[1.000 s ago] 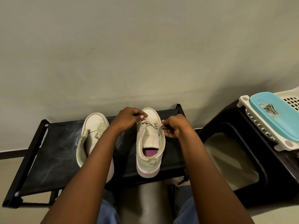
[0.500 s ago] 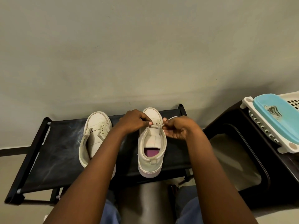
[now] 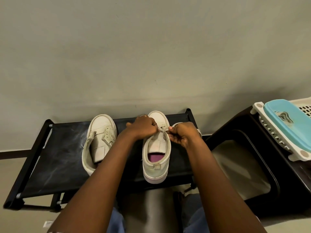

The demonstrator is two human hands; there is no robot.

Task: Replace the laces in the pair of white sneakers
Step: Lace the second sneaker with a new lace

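The hands have closed in: left hand (image 3: 143, 127) and right hand (image 3: 183, 133) each pinch the lace (image 3: 162, 130) over the right sneaker (image 3: 156, 158)'s far eyelets on the black rack (image 3: 58, 157), where uneven pulling might free one end.

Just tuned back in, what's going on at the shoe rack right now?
A person is working the lace on the nearer sneaker, which stands on the black rack. The left hand and the right hand both pinch the lace at the eyelets near the toe; the tongue below them is bare. The second sneaker stands to its left on the same rack, untouched, with no lace visible in its eyelets.
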